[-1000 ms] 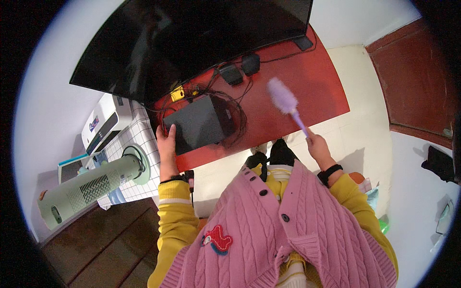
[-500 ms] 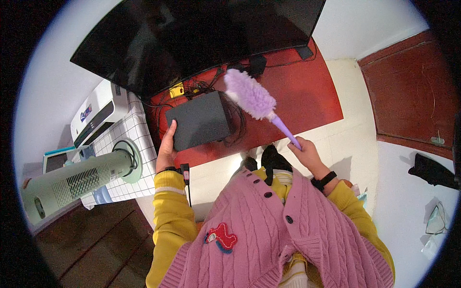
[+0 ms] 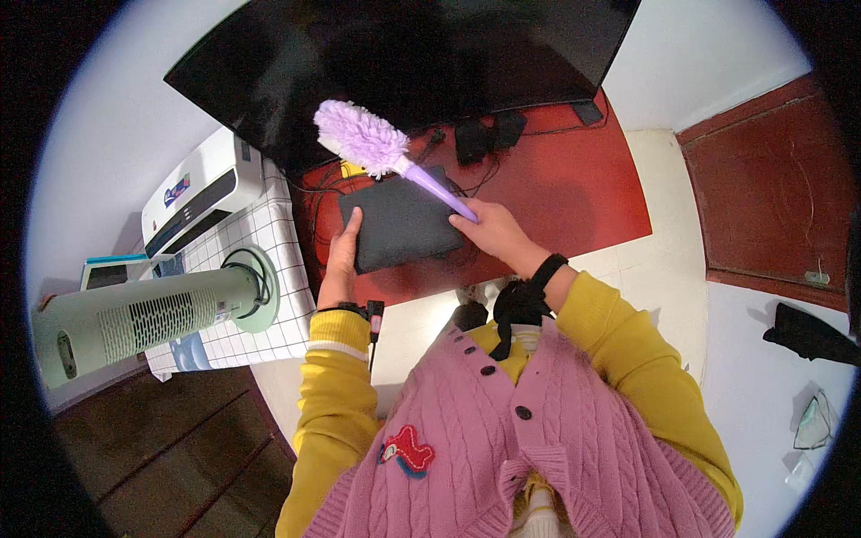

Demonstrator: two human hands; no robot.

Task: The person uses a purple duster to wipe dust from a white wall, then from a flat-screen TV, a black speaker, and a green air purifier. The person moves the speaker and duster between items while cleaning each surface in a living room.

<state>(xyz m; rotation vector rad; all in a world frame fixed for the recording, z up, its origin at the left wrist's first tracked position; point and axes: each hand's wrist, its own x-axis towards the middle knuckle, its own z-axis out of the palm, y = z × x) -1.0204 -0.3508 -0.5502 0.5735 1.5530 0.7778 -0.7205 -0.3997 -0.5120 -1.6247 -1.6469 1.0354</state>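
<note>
My left hand [image 3: 341, 262] grips the left edge of a dark grey flat box [image 3: 401, 224], its thumb on the top face and its other fingers hidden beneath. The box is over the front left part of a red table [image 3: 574, 188]. In my right hand [image 3: 499, 230] is a purple duster, closed round its handle [image 3: 438, 191], near the right side of the box. The duster's fluffy head [image 3: 360, 134] points to the far left, above the box's far edge and in front of a large black television [image 3: 404, 63].
Cables [image 3: 309, 193] and a yellow object [image 3: 352, 169] lie behind the box; black devices [image 3: 484, 134] sit farther right. At left, a checked cloth [image 3: 285, 269] bears a white printer-like machine [image 3: 204, 190] and a pale green tower fan [image 3: 170, 309]. A brown door [image 3: 771, 179] stands at right.
My right hand has swung left, bringing the duster from the table's middle to above the box's far edge. My left hand still holds the box, which appears slightly farther right in view.
</note>
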